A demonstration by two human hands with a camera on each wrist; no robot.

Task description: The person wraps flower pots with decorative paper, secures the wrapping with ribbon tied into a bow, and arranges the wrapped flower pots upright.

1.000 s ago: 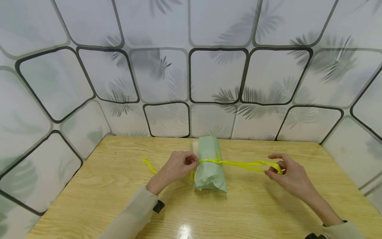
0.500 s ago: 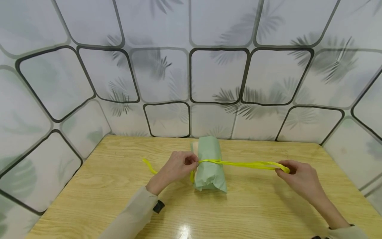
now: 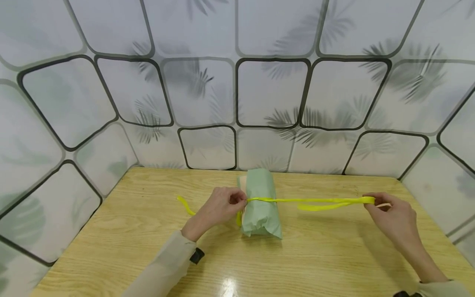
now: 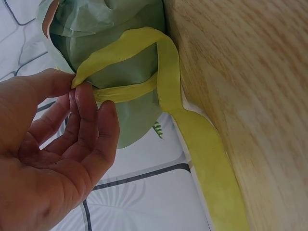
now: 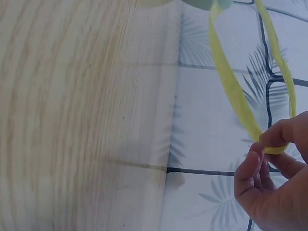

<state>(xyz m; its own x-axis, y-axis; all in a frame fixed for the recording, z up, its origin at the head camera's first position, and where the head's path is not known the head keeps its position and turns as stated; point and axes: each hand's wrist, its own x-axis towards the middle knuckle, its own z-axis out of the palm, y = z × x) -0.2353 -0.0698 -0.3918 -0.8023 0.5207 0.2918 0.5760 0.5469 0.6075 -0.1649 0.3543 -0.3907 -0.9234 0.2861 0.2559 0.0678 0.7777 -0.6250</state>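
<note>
A package in pale green wrapping paper point(image 3: 261, 218) lies near the back of the table, with yellow ribbon point(image 3: 319, 200) wound round its middle. At its left side my left hand point(image 3: 219, 208) pinches the ribbon between thumb and index finger. In the left wrist view a ribbon tail point(image 4: 211, 159) drops from the package along the tabletop. My right hand point(image 3: 395, 216) is well out to the right, pinching the ribbon between thumb and fingertips. One strand runs taut from there to the package, and a loose end point(image 3: 315, 207) hangs back toward it below that strand.
The wooden table point(image 3: 315, 260) carries the package. Behind it and at both sides rises a pale curtain point(image 3: 272, 93) with dark outlines and leaf prints. Another ribbon end point(image 3: 185, 205) sticks out left of my left forearm. A black strap point(image 3: 197, 255) is at my left wrist.
My right hand has moved further right, drawing the ribbon out straight. A loose end has slipped free and now trails from it. My left hand and the package have stayed in place.
</note>
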